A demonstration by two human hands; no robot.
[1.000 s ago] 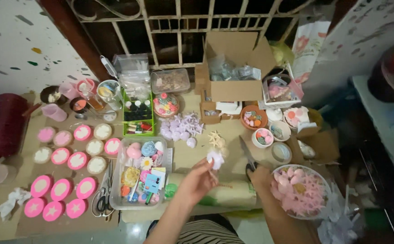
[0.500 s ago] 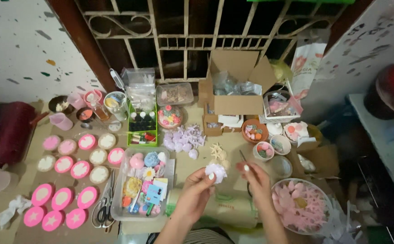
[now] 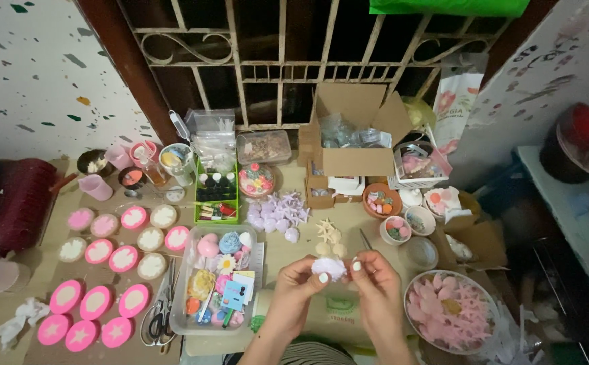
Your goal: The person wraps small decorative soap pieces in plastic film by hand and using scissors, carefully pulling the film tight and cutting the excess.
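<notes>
Head camera view, looking down on a craft-covered work surface. Both hands meet low in the middle of the frame, and between them is a small pale lilac flower-shaped piece [image 3: 329, 268]. The left hand [image 3: 294, 290] curls around its left edge, fingers closed on it. The right hand [image 3: 379, 287] pinches its right edge, thumb and fingertips pressed together on the piece. White-painted nails show on both hands.

Everything else is placed relative to that lilac piece. Just to its left sits a clear plastic tray [image 3: 215, 282] filled with small colourful shapes, including a white daisy. Further left, beyond the tray, rows of round pink moulds [image 3: 92, 304] lie flat, some with white centres, and a pair of scissors [image 3: 162, 312] lies between the moulds and the tray. Just above the piece are a few cream starfish shapes [image 3: 328, 233], and above those a cluster of lilac starfish and shells [image 3: 277, 215]. Further above stands an open cardboard box [image 3: 355, 132]. To the lower right is a glass bowl [image 3: 451, 311] heaped with pink starfish and shell shapes. To the upper right sit several small bowls [image 3: 396, 228] of mixed coloured pieces.
</notes>
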